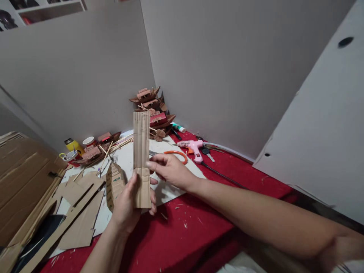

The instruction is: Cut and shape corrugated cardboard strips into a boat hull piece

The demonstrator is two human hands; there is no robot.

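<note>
My left hand (127, 203) is wrapped round the lower part of a corrugated cardboard strip (141, 142), holding it upright. Ridges show on the strip's upper part, while its lower end is smooth. The thumb and fingertips of my right hand (169, 168) pinch the strip's right edge, just above the smooth part. Behind the right hand, orange-handled scissors (182, 152) lie partly hidden. A cardboard boat hull (116, 181) rests on the table to the left of the strip.
Several finished model boats (153, 104) are stacked in the corner. A pink glue gun (193, 147) lies at right, its black cord crossing the red cloth (196, 216). Cut cardboard pieces (82, 223), paper cups (71, 156) and a yellow bottle (74, 145) stand or lie at left.
</note>
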